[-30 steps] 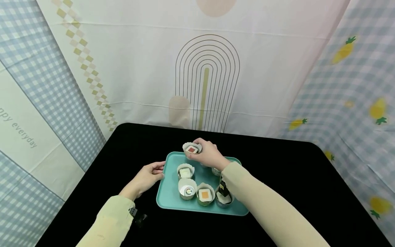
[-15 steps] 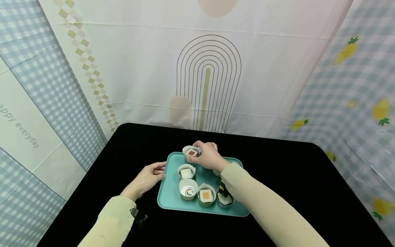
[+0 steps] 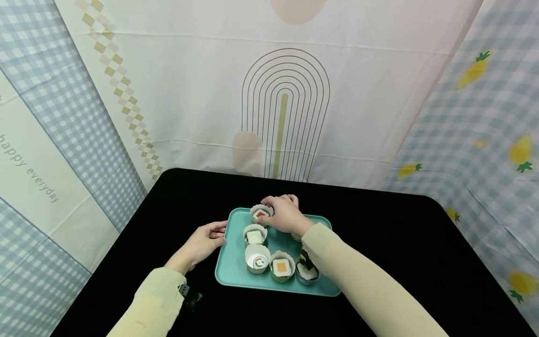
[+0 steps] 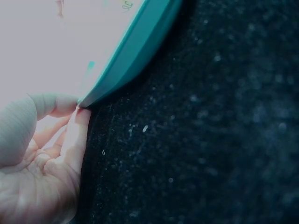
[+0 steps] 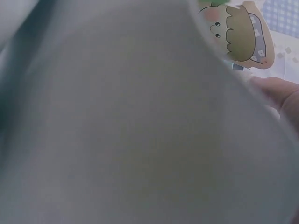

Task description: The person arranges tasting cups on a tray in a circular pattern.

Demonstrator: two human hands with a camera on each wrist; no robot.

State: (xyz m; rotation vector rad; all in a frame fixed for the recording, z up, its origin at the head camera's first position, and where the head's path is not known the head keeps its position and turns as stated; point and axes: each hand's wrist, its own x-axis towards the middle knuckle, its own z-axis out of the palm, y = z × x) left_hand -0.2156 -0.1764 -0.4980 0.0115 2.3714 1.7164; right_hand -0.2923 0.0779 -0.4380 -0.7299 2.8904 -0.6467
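Observation:
In the head view my right hand [image 3: 287,216] holds a scalloped paper cake cup [image 3: 260,208] by its right side. A white square piece with a red diamond on top [image 3: 261,214] sits inside. This cup is at the far left corner of a turquoise tray [image 3: 229,262]. My left hand [image 3: 204,243] pinches the tray's left rim between thumb and fingers, plain in the left wrist view too, where the rim [image 4: 135,56] runs up from the fingertips. In the right wrist view a large blurred pale surface hides most; part of my right hand [image 5: 280,91] shows at the edge.
More cups stand on the tray: one with a white block [image 3: 254,237], one with a round white piece [image 3: 258,262], one with an orange-centred square [image 3: 281,267], one with a black-and-white piece [image 3: 308,271]. My right forearm partly covers others. A cartoon cutout [image 5: 240,35] shows upper right.
My right hand has lowered the cup with the red-diamond piece toward the tray's far left corner. My left hand keeps its place on the rim.

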